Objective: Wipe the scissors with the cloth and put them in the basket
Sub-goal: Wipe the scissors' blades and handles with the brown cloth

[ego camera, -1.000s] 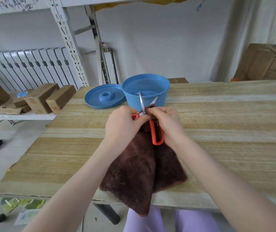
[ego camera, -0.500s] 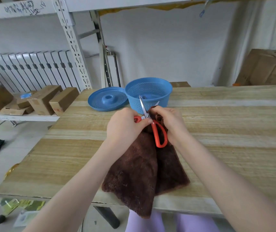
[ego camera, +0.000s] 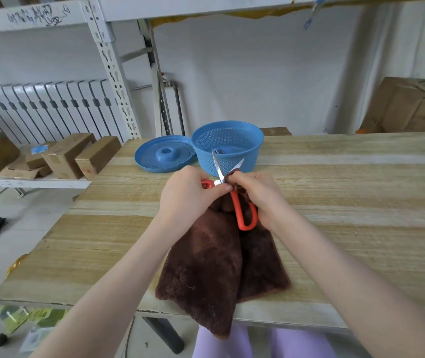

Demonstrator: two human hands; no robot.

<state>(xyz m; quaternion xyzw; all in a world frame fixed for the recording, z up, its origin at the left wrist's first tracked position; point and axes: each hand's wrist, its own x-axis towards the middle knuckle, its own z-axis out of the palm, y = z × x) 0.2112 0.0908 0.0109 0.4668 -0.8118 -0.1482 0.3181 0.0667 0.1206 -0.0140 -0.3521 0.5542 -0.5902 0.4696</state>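
Red-handled scissors (ego camera: 242,210) are held above the wooden table with their blades spread open and pointing up toward the blue basket (ego camera: 228,147). My left hand (ego camera: 188,195) grips the left handle near the pivot. My right hand (ego camera: 260,195) pinches a fold of the brown fluffy cloth (ego camera: 214,264) against the right blade's base. The rest of the cloth hangs down onto the table and over its front edge. The basket stands just behind the hands.
A blue perforated lid (ego camera: 165,156) lies left of the basket. Cardboard boxes (ego camera: 59,158) sit on a low shelf to the left, and a big carton (ego camera: 410,107) stands at the back right. The table (ego camera: 348,202) stretches wide to the right.
The hands, scissors and cloth have stayed in nearly the same grip. The right hand's cloth pinch has shifted slightly along the right blade. The camera has tilted a little.
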